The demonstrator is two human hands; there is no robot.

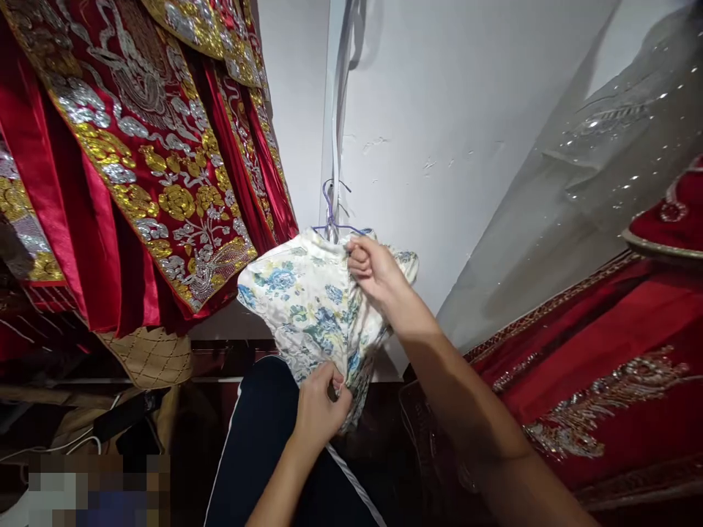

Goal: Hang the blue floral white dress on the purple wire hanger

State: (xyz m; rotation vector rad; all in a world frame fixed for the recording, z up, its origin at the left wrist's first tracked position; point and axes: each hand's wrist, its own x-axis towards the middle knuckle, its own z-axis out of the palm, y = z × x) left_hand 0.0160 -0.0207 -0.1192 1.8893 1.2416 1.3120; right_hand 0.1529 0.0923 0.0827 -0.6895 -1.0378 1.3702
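A white dress (307, 293) with blue, green and yellow flowers hangs by a thin purple hanger (330, 208) against the wall. A straight seam or closure runs down its middle; whether it is a zipper I cannot tell. My right hand (370, 267) is closed on the fabric near the collar, at the top of this line. Lower down, my left hand (324, 406) pinches the dress at the bottom of the same line, thumb against fingers. Any small part between those fingertips is hidden. The cloth between both hands looks drawn fairly straight.
Red costumes with gold and silver embroidery (176, 197) hang at left. A sheer sparkling gown (549, 197) and a red beaded garment (615, 366) fill the right side. A pale strap (336, 88) runs up the white wall (439, 95). My dark trouser leg (263, 439) is below.
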